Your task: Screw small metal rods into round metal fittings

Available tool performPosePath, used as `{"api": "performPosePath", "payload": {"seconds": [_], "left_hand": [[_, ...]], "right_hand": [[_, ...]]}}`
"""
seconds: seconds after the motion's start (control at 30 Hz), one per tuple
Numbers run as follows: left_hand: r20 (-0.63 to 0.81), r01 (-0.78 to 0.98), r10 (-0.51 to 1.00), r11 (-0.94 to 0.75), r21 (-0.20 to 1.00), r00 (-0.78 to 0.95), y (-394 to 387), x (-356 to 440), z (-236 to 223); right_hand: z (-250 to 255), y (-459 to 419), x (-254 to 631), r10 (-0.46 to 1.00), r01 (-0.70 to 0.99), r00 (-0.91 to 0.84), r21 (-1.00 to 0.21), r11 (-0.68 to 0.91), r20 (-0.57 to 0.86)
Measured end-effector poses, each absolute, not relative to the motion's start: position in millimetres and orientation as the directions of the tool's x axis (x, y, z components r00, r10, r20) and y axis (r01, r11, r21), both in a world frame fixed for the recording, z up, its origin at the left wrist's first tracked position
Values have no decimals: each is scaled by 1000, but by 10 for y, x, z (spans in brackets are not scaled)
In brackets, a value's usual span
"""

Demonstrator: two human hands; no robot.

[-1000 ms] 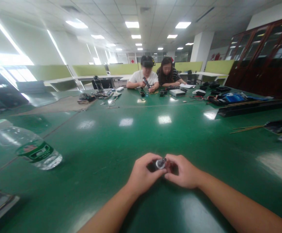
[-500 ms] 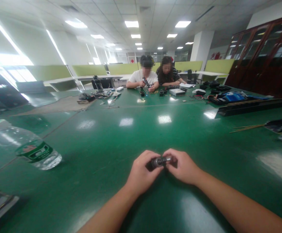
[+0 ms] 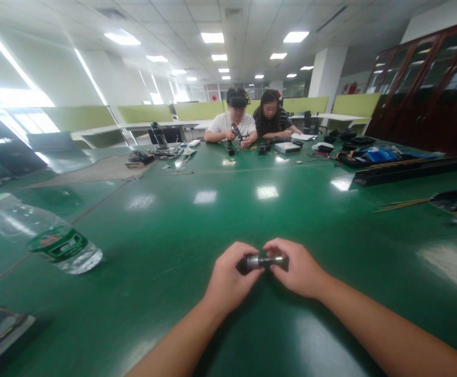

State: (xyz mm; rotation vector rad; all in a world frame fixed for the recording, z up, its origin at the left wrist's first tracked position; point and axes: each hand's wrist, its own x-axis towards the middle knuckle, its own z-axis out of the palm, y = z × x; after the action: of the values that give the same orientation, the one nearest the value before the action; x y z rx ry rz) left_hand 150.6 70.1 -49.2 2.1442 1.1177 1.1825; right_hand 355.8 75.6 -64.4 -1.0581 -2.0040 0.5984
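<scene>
Just above the green table (image 3: 165, 209), a small cylindrical metal part (image 3: 254, 261) lies level between my two hands. Its left section is thick and dark grey, and a thinner shiny shaft (image 3: 278, 259) extends to the right. My left hand (image 3: 228, 272) is curled around the thick section, with thumb and fingers on either side. On the slim end, my right hand (image 3: 297, 267) has its thumb below and fingers above. Whether the two sections are one piece I cannot tell. My fingers hide both outer ends.
To the left lies a clear water bottle (image 3: 61, 243) with a green label, and below it a dark flat device (image 3: 0, 332). Two people (image 3: 232, 125) sit across the table among electronics. Thin sticks (image 3: 403, 204) and a long black tray (image 3: 409, 172) are at the right.
The metal part has turned slightly, so that its shaft lies more level and shows more of its length. Both hands keep nearly the same place and grip.
</scene>
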Motion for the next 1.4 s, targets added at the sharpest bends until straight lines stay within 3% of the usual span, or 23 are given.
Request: {"api": "performPosePath", "payload": {"seconds": [0.53,1.1,1.4], "left_hand": [[453,449,830,-558,698,327,692,1501,-494],[465,415,814,-578,702,347,685,1502,-508],[462,429,820,-571,700,339,681,1510,-500]], "right_hand": [[-590,723,3527,791,411,-384,-679,609,476],[-540,722,3528,839,479,-389,-694,538,381],[-573,722,3529,804,476,-421,-652,591,421]]}}
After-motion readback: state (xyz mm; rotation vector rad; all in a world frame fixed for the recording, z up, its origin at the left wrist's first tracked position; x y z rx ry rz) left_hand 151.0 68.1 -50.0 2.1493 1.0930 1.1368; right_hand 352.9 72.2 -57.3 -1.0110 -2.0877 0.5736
